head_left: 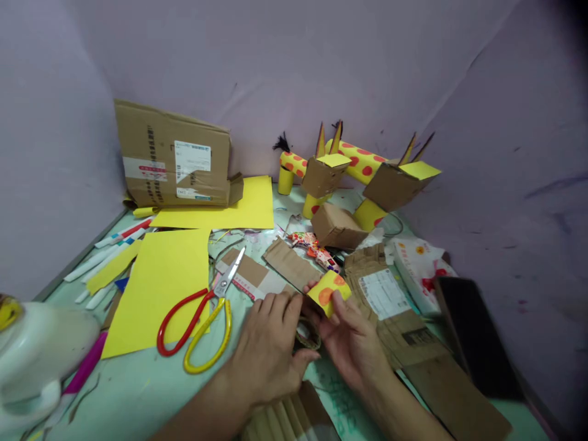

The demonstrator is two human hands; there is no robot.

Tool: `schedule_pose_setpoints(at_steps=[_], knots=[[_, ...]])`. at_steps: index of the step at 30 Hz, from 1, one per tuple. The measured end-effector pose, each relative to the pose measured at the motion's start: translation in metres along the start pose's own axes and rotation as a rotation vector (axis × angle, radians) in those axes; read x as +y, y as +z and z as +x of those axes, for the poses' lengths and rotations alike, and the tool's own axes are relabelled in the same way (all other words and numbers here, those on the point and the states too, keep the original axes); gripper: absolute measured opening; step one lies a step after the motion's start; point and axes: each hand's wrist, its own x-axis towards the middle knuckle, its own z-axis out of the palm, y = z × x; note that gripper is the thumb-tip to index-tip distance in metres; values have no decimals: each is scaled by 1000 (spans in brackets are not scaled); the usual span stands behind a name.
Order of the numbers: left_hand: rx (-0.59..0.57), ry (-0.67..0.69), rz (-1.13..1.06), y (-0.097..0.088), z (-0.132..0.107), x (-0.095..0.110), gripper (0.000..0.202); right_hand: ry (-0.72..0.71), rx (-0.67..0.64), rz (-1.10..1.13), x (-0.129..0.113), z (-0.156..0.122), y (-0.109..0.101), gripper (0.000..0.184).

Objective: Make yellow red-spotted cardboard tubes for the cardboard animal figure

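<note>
The bench (133, 392) carries a carton (160, 147) and a yellow sheet (160, 282). The left hand (269, 343) and right hand (351, 343) work right of the scissors (223, 288). Right fingers pinch a spotted piece (331, 288); left fingers grip a cardboard roll (316, 338) just beside it. The step seems to be shaping the roll; next calls for keeping its curl firm.

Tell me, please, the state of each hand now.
Left hand: closed on a cardboard roll.
Right hand: closed, holding a yellow piece with orange spots.
</note>
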Motion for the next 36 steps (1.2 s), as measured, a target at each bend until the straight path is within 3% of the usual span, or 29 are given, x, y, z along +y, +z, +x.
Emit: schedule_pose_setpoints(at_steps=[3,7,10,13,15,22,26,32,36], knots=[[-29,-43,-5,1,3,4,36,8,-9,24,2,1,-2,17],[20,-90,-174,-4,1,6,40,20,-42,31,2,1,-4,19],[78,-208,-579,-10,1,4,40,8,-47,29,2,-1,-2,20],[42,-332,-1110,-13,4,3,44,-3,-67,5,5,-6,2,21],[40,-360,-1286,-12,6,4,47,-13,-94,-6,7,-10,5,21],[70,-474,-1423,-12,6,3,48,-8,-61,49,-1,-6,4,23],[159,-592,-1476,-10,3,-1,48,-29,-67,28,-3,-4,2,22],[196,-540,-1503,-5,-1,-3,40,-69,-117,-172,10,-9,-6,39],[177,-499,-1486,-5,-2,-4,38,-104,-127,-257,14,-11,-13,41]])
